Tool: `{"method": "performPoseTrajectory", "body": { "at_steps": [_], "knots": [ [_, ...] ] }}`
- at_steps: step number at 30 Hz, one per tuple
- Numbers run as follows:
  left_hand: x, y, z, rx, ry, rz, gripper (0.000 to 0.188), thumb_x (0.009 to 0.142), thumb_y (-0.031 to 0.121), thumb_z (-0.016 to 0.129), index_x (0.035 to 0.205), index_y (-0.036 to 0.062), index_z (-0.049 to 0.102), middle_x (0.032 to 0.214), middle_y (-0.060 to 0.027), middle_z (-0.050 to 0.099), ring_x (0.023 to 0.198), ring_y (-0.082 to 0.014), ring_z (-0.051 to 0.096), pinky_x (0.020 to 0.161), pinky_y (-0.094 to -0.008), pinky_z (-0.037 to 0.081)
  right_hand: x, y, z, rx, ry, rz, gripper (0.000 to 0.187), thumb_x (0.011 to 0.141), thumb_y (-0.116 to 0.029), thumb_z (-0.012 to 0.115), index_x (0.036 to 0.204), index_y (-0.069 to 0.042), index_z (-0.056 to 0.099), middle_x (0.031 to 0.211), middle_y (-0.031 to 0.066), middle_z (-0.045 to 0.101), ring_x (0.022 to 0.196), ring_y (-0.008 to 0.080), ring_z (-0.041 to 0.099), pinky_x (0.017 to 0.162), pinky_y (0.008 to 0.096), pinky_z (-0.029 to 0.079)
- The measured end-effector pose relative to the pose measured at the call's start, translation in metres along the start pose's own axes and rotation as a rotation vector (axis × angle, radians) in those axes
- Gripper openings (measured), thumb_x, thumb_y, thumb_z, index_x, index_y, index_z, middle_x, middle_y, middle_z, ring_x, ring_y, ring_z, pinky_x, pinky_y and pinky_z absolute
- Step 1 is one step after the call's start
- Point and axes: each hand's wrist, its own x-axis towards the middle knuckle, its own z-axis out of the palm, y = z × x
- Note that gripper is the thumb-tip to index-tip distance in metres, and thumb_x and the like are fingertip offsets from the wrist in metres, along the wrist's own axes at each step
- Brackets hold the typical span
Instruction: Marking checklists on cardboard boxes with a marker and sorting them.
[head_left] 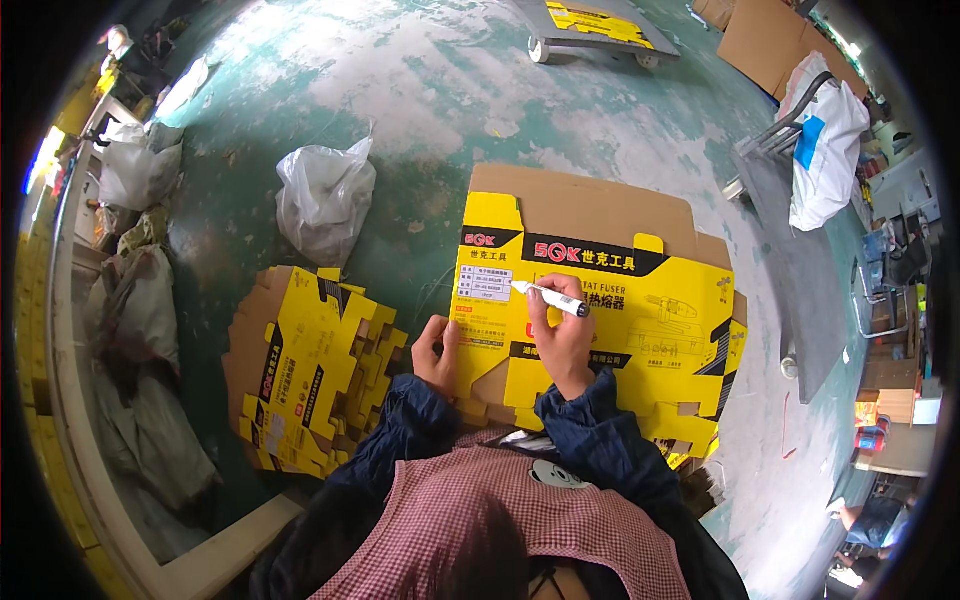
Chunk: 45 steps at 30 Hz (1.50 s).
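Nearest, at the lower edge of the view, a red-and-white checked apron [600, 530] and dark blue sleeves [605, 425]. Just past the sleeves, the left hand [435, 355] at the left edge of a flattened yellow carton [620, 370], with fingers bent inward; cannot tell if pinching the cardboard or only resting against it. Over the left half of the same carton, the right hand [565, 345], with fingers grasping a white marker [565, 302], black at its rear end. Marker tip pointed left, at the right edge of a white printed label [485, 283] on the narrow left panel; cannot tell if touching or just above. Along the far edge of the carton, a bare brown flap [590, 190].

Near the carton's left edge, but apart from it, a pile of similar cartons [300, 370], in uneven layers. Just beyond the far edge of this pile, a translucent plastic bag [325, 195] on the worn green floor [430, 120]. Along the left edge of the floor, a pale frame [80, 400], with greyish sacks [170, 435] beside it. On the right side, a grey trolley [800, 250], with a white sack [830, 150] at its handle. Farther, toward the far edge of the floor, another trolley [570, 40], with yellow printed cardboard [605, 25] lying on it.
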Motion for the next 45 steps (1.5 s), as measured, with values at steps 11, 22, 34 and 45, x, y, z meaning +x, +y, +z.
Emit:
{"method": "performPoseTrajectory", "body": {
  "at_steps": [11, 22, 34, 45],
  "knots": [
    [0.0, -0.005, 0.003, -0.025, -0.022, -0.007, 0.028, 0.098, 0.022, 0.049, 0.087, -0.0032, 0.053, 0.069, -0.0083, 0.053, 0.066, -0.0117, 0.048, 0.062, -0.0269, 0.041, -0.002, -0.002, -0.004, -0.081, -0.032, 0.027, 0.016, 0.088, -0.014, 0.067, 0.095, -0.003, 0.056, 0.076, 0.007, 0.063, 0.059, 0.0138, 0.057, 0.054, 0.0267, 0.047],
    [0.0, -0.001, 0.004, -0.015, -0.021, -0.015, 0.029, 0.098, 0.024, 0.05, 0.089, -0.0027, 0.055, 0.072, -0.0097, 0.056, 0.067, -0.0133, 0.05, 0.063, -0.0273, 0.042, -0.001, -0.006, -0.005, -0.115, -0.062, 0.02, 0.019, 0.088, -0.015, 0.068, 0.097, -0.003, 0.057, 0.082, 0.0083, 0.065, 0.061, 0.0143, 0.057, 0.053, 0.0263, 0.048],
    [0.001, -0.003, 0.004, 0.007, -0.024, -0.003, 0.029, 0.098, 0.023, 0.049, 0.089, -0.003, 0.055, 0.072, -0.0101, 0.056, 0.067, -0.0137, 0.051, 0.063, -0.0274, 0.042, 0.0, -0.007, -0.006, -0.112, -0.078, 0.048, 0.018, 0.088, -0.014, 0.067, 0.097, -0.002, 0.057, 0.084, 0.0086, 0.064, 0.063, 0.0149, 0.057, 0.054, 0.0262, 0.048],
    [0.007, -0.009, -0.009, 0.002, -0.044, 0.013, 0.024, 0.096, 0.019, 0.052, 0.088, -0.0034, 0.057, 0.074, -0.011, 0.058, 0.068, -0.0157, 0.053, 0.065, -0.0295, 0.044, -0.046, -0.012, -0.068, -0.245, -0.136, -0.18, 0.025, 0.094, -0.006, 0.055, 0.118, -0.001, 0.05, 0.106, 0.018, 0.063, 0.091, 0.0248, 0.067, 0.077, 0.0339, 0.052]
  ]
}}
